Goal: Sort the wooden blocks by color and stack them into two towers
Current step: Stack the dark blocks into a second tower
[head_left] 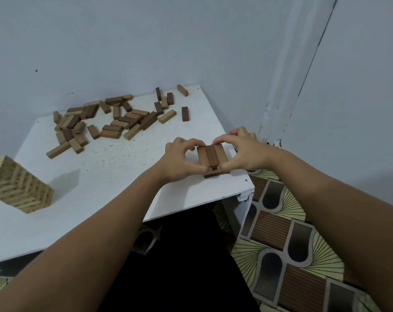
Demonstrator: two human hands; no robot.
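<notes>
White worktop in a grey corner: at frame centre-right, left hand and right hand pinch the low dark tower. Uneven squeezing could skew its layers. Light tower stands far left; mixed loose blocks upper left.

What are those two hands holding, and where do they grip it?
The left hand and right hand pinch the top layer of three dark blocks from opposite sides, squaring it on the small brown stack.
</notes>
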